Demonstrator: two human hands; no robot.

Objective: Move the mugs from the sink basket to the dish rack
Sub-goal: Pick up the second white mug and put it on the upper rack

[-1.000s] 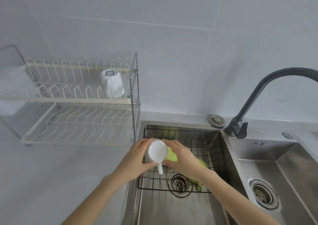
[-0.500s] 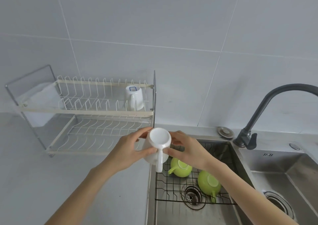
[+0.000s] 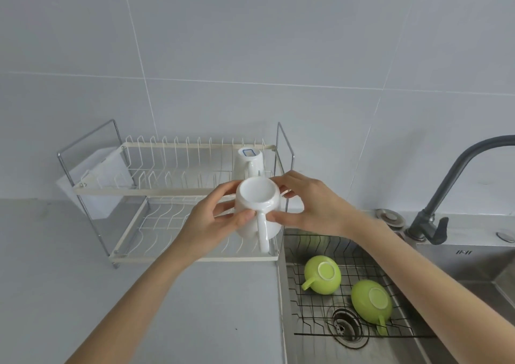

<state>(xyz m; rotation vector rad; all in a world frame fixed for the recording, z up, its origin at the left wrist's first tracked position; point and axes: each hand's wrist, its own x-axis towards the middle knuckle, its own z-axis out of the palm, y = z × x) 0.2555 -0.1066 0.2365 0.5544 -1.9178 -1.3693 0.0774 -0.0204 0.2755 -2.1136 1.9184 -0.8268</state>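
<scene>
Two hands share one white mug (image 3: 257, 210), held bottom-up in the air in front of the dish rack (image 3: 178, 193), its base toward the camera and its handle pointing down and toward the person. The left hand (image 3: 214, 224) wraps the mug's left side, thumb pressed on the wall beside the handle; the right hand (image 3: 312, 207) clasps the right side, its fingers closed against the rim and body. Both grips look firm, with neither hand clearly nearer the rack than the other.

The relation that matters next: the mug's axis runs roughly from the person toward the rack, tilted so the mouth faces away and down, and the upper tier lies directly behind and slightly above it. I judge the coming move to be a short carry forward and up, setting the mug mouth-down on the prongs just left of the other white mug (image 3: 249, 163), which already stands inverted at the tier's right end. The handle will need to clear the wires.

Below and to the right, the sink basket (image 3: 348, 252) holds two more, both green and inverted: one green mug (image 3: 323, 276) nearer the rack, a second green mug (image 3: 372, 301) by the drain (image 3: 345, 327). A dark faucet (image 3: 457, 185) rises at the far right.
</scene>
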